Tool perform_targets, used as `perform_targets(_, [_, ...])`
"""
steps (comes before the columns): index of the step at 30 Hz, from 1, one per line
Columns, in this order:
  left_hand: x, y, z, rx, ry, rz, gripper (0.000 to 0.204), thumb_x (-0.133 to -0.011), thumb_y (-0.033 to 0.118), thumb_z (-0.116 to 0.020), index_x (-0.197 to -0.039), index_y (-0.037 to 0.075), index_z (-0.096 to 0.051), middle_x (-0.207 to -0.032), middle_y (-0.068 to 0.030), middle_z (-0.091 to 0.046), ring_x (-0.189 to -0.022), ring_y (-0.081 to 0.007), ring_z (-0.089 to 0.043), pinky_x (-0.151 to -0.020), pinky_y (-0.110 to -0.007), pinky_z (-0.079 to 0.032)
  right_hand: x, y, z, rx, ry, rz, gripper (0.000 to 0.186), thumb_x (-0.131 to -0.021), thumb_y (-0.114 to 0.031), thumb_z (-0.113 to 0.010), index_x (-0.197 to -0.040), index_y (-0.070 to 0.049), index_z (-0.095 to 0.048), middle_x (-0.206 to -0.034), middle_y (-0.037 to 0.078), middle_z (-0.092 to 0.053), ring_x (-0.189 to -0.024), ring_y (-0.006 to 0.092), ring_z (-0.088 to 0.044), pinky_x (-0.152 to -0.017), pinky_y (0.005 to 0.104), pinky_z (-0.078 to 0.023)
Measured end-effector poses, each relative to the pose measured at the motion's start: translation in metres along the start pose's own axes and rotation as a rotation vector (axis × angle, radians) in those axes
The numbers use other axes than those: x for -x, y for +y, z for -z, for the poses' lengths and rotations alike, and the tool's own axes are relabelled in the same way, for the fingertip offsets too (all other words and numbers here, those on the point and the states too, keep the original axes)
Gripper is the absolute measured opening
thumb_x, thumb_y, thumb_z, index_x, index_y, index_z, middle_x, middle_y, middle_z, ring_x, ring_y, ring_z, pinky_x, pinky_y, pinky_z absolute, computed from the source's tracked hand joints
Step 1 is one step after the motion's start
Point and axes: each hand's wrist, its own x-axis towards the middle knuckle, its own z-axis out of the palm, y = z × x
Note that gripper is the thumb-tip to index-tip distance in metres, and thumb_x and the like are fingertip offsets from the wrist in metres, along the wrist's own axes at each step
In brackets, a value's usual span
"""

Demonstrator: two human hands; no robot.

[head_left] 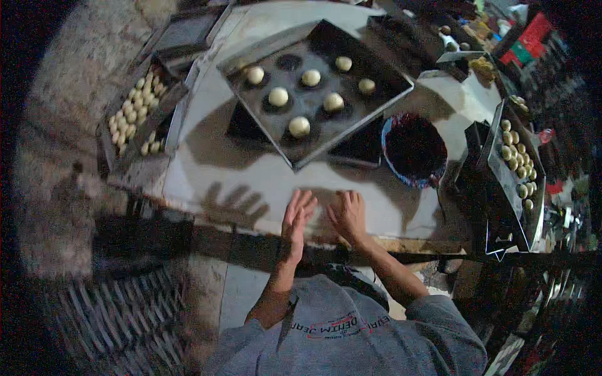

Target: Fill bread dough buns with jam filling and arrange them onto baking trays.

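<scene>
My left hand (299, 216) is raised over the near part of the white table (219, 169), its fingers stretched out and nothing visible in it. Beside it, my right hand (348, 214) shows its back, fingers loosely bent and apart from the thumb; I see no object in it. The two palms face each other across a small gap. Just beyond them a dark metal tray (306, 100) sits turned cornerwise, raised on a dark support. Several pale round dough balls (300, 127) lie spaced out on it.
Right of the tray stands a round tub (415, 150) with a dark inside and a blue-red rim. More trays hold dough balls: a left tray (106, 147) and a tilted right tray (498, 163). Dark slatted racks (119, 319) stand at lower left. Clutter fills the far right.
</scene>
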Motion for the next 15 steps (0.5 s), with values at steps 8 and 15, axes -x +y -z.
perform_targets(8, [-0.071,0.016,0.082,-0.172,-0.527,0.459,0.039,-0.088,0.016,-0.048,-0.123,0.0,-0.041,-0.123,-0.0083,-0.045,-0.112,-0.0172,-0.043,-0.096,-0.029,-0.033,-0.045,-0.003,-0.031,0.429,0.108,-0.136,0.054,-0.063,-0.02,-0.068,-0.11,-0.003,-0.046,-0.109,0.025,-0.045,-0.103,0.0395,-0.04,-0.09,0.0467,-0.032])
perform_targets(15, [-0.104,0.018,0.117,-0.146,-0.876,-0.032,0.032,-0.087,0.017,-0.052,-0.117,0.006,-0.047,-0.113,-0.0088,-0.051,-0.107,-0.0164,-0.047,-0.091,-0.028,-0.038,-0.043,-0.086,0.044,-0.496,-0.308,-0.79,0.029,-0.074,-0.017,-0.066,-0.097,-0.001,-0.057,-0.101,0.01,-0.058,-0.089,0.0196,-0.057,-0.074,0.0334,-0.047])
